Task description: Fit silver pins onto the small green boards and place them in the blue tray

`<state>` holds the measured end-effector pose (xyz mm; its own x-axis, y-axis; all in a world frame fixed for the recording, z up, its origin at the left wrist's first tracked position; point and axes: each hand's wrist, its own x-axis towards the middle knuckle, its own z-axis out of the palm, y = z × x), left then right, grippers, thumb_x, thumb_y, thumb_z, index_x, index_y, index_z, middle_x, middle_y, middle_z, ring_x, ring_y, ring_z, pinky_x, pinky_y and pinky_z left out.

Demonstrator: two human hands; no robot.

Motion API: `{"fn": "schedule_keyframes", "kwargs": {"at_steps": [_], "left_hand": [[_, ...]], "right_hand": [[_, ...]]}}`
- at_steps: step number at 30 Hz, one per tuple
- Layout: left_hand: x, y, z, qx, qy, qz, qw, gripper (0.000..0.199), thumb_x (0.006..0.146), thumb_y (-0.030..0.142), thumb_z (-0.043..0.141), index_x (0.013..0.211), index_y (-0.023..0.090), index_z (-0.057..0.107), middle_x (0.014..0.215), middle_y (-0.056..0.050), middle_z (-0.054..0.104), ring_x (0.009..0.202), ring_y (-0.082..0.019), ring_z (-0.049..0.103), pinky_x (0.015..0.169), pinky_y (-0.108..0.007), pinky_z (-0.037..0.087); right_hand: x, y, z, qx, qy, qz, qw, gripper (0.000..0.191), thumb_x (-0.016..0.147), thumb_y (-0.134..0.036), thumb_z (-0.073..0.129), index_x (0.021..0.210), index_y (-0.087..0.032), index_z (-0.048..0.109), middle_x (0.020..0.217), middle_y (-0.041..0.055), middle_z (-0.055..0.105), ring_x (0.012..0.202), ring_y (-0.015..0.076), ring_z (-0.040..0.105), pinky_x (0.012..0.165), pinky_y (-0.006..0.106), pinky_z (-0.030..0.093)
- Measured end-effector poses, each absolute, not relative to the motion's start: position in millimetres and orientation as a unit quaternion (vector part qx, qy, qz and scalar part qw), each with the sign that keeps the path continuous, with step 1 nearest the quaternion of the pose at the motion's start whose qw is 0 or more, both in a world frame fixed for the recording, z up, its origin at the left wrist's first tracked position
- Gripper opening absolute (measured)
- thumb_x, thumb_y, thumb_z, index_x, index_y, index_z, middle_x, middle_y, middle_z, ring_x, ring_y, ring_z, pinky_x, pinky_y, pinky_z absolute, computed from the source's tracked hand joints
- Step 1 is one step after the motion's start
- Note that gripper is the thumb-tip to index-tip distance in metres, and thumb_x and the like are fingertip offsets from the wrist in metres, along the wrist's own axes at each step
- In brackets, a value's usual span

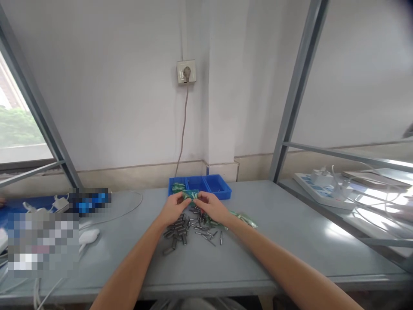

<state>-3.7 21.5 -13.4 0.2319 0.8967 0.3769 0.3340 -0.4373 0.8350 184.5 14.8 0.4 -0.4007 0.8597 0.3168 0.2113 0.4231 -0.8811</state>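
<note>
Between my two hands is a small green packet (191, 195) with pale marks, held up over the table just in front of the blue tray. My left hand (174, 209) pinches its left side, and my right hand (211, 206) grips its right side, both with closed fingers. Beneath them lies a loose pile of small metal cylinders (177, 229) on the left and thin metal pins (204, 234) on the right. More green packets (243, 218) lie beyond my right wrist. The blue tray (222, 196) has three compartments; green packets (178, 187) sit in the left one.
A grey table (258, 249) stands against the wall, with metal frame posts (295, 90) at both sides. On the left are white chargers and cables (88, 236); a white power strip (322, 191) lies at right. A cord (184, 125) hangs from the wall socket (186, 72).
</note>
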Motion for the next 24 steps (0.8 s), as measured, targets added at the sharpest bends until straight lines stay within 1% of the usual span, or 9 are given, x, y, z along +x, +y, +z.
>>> {"fn": "schedule_keyframes", "kwargs": {"at_steps": [6,11,14,16,18,21,24], "left_hand": [[-2.6,18.4,-12.6,0.713,0.43,0.456,0.316,0.033,0.078,0.046,0.063,0.08,0.014,0.063,0.066,0.0,0.057,0.065,-0.014,0.05,0.061,-0.025,0.04],[-3.0,19.9,-12.0,0.71,0.417,0.466,0.323,0.032,0.077,0.044,0.065,0.085,0.013,0.065,0.074,-0.002,0.062,0.07,-0.015,0.054,0.065,-0.026,0.042],[-3.3,24.5,-13.9,0.704,0.408,0.473,0.338,0.03,0.077,0.043,0.066,0.085,0.014,0.064,0.076,-0.002,0.063,0.071,-0.015,0.055,0.067,-0.026,0.043],[-3.6,27.1,-15.3,0.701,0.416,0.472,0.336,0.029,0.077,0.042,0.066,0.083,0.014,0.063,0.073,-0.001,0.061,0.068,-0.014,0.053,0.066,-0.025,0.042],[-4.3,28.3,-15.8,0.698,0.433,0.471,0.32,0.028,0.076,0.042,0.066,0.079,0.014,0.062,0.07,0.0,0.059,0.065,-0.013,0.051,0.063,-0.025,0.041],[-7.3,27.3,-13.0,0.687,0.456,0.491,0.281,0.028,0.078,0.042,0.063,0.08,0.015,0.062,0.069,0.0,0.059,0.065,-0.014,0.052,0.062,-0.025,0.041],[-13.4,24.4,-6.0,0.668,0.492,0.531,0.174,0.028,0.084,0.041,0.057,0.092,0.016,0.066,0.081,-0.004,0.065,0.073,-0.016,0.056,0.068,-0.027,0.044]], "right_hand": [[184.2,14.8,-2.0,-0.375,-0.735,0.389,0.409,0.032,0.08,-0.051,0.056,0.072,-0.021,0.046,0.056,-0.0052,0.045,0.055,0.0128,0.046,0.054,0.027,0.034],[183.8,15.1,-0.6,-0.359,-0.732,0.394,0.424,0.029,0.08,-0.047,0.057,0.073,-0.021,0.046,0.063,-0.0052,0.046,0.057,0.0124,0.048,0.056,0.027,0.037],[183.3,16.9,-2.1,-0.373,-0.739,0.372,0.42,0.03,0.082,-0.046,0.055,0.07,-0.02,0.045,0.06,-0.005,0.046,0.056,0.0125,0.049,0.056,0.026,0.037],[183.4,18.3,-3.5,-0.388,-0.749,0.344,0.412,0.031,0.083,-0.047,0.054,0.068,-0.02,0.047,0.058,-0.0045,0.047,0.056,0.0128,0.049,0.056,0.027,0.036],[185.2,19.2,-3.4,-0.397,-0.762,0.311,0.406,0.03,0.083,-0.047,0.054,0.071,-0.019,0.054,0.061,-0.003,0.052,0.058,0.0136,0.05,0.057,0.027,0.037],[193.1,20.8,1.6,-0.42,-0.777,0.253,0.396,0.027,0.083,-0.045,0.055,0.086,-0.02,0.065,0.074,0.0009,0.064,0.066,0.0158,0.054,0.063,0.029,0.039],[207.6,23.7,9.6,-0.468,-0.784,0.184,0.364,0.026,0.085,-0.043,0.053,0.09,-0.022,0.068,0.083,0.0037,0.069,0.073,0.0182,0.058,0.067,0.03,0.04]]}}
